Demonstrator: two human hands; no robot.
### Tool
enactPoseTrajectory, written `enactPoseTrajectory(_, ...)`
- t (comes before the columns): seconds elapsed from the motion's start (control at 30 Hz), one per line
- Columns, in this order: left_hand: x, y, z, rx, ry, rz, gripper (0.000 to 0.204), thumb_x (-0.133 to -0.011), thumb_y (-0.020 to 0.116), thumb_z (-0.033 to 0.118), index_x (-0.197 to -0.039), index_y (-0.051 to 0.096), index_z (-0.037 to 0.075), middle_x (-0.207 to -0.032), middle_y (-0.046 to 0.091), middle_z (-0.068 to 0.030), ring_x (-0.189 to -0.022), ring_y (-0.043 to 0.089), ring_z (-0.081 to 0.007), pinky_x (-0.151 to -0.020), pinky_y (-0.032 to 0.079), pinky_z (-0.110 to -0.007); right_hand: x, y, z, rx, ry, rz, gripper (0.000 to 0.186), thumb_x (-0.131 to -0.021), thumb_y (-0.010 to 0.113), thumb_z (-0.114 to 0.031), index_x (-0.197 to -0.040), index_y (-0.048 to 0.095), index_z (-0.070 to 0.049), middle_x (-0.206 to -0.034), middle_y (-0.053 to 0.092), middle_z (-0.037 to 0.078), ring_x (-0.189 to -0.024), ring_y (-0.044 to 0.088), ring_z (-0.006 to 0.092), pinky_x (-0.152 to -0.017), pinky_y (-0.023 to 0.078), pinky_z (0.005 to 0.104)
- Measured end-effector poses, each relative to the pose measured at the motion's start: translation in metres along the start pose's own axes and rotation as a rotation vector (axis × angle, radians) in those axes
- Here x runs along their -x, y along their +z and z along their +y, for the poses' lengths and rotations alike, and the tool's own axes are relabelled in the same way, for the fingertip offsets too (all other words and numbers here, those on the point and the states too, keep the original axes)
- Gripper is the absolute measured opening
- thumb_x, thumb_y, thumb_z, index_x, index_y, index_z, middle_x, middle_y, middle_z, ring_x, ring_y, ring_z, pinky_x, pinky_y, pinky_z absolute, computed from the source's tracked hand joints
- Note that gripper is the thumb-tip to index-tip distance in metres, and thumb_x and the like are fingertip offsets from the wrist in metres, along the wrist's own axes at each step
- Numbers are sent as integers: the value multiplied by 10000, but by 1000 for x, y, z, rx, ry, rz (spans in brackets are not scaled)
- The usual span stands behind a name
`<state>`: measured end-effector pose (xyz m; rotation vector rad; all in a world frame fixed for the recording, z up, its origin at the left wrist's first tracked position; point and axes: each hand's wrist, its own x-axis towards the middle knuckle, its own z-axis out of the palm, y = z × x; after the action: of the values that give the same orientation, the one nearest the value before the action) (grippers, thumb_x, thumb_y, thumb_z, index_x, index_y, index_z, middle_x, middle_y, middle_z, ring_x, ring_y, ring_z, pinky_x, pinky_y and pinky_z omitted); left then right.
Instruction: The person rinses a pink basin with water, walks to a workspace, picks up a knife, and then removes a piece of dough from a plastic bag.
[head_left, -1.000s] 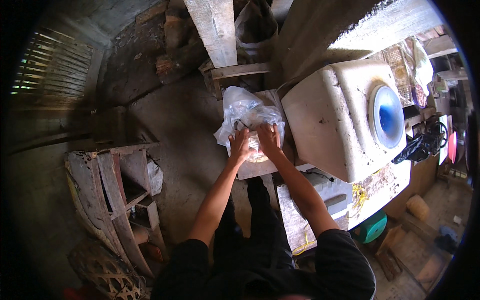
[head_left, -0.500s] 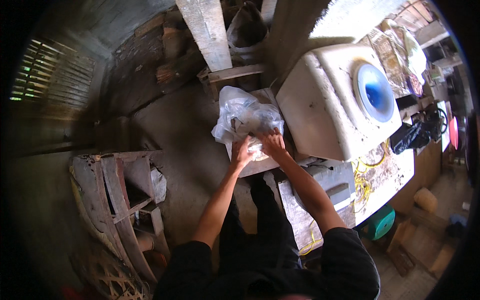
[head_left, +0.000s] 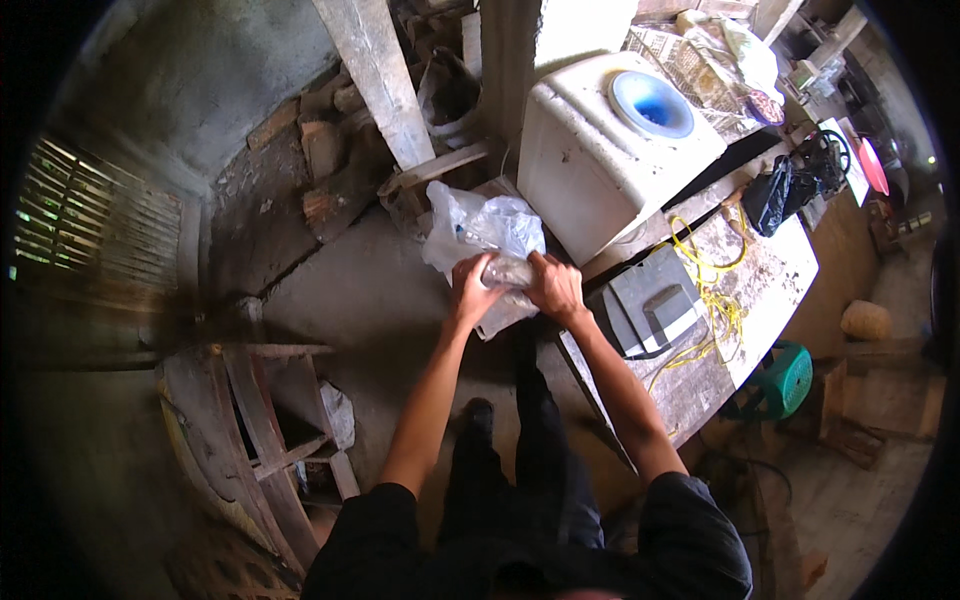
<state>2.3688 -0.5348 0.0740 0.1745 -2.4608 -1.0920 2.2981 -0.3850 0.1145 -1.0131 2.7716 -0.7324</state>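
Between my two hands is a whitish packet [head_left: 509,271] wrapped in clear plastic; its contents I cannot make out. My left hand [head_left: 471,288] is closed around its left end, thumb along the near side. On the opposite end, my right hand [head_left: 556,288] grips with its fingers curled. Just beyond the packet a crumpled translucent plastic bag [head_left: 482,226] sits on a low pale surface [head_left: 505,315], which is partly hidden by the bag and my hands.
Close on the right stands a bulky white container [head_left: 610,150] with a blue round opening. Beside it a worn table [head_left: 775,275] bears a grey case [head_left: 650,300] and a tangled yellow cord [head_left: 725,320]. An old wooden frame [head_left: 260,420] is at left, a green stool [head_left: 785,380] at right.
My hands were down at the opening of the plastic bag; now they hold the packet up in front of it. The whole view has shifted, bringing more of the table into sight.
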Motion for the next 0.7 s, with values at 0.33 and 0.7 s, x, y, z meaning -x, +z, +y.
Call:
enactPoseTrajectory(0.33,36,-1,1,404,-227,-178,580,-598,724,368,-1079,531,107,-1304,306,-145,-1248,155,-335,-992,143,-488,58,-22,-6,-324,335,-47,389,-590,683,-232,-895,509,-65,-778,593,152,-774,562,342,-642,439,391)
enactPoseTrajectory(0.7,9,-33,64,725,-297,-269,505,-712,645,235,-1111,475,-25,-1109,517,-143,-1048,474,-219,-903,347,-315,86,-48,-6,-1091,334,151,373,-633,682,-79,-939,484,5,-857,572,81,-808,538,131,-714,438,269)
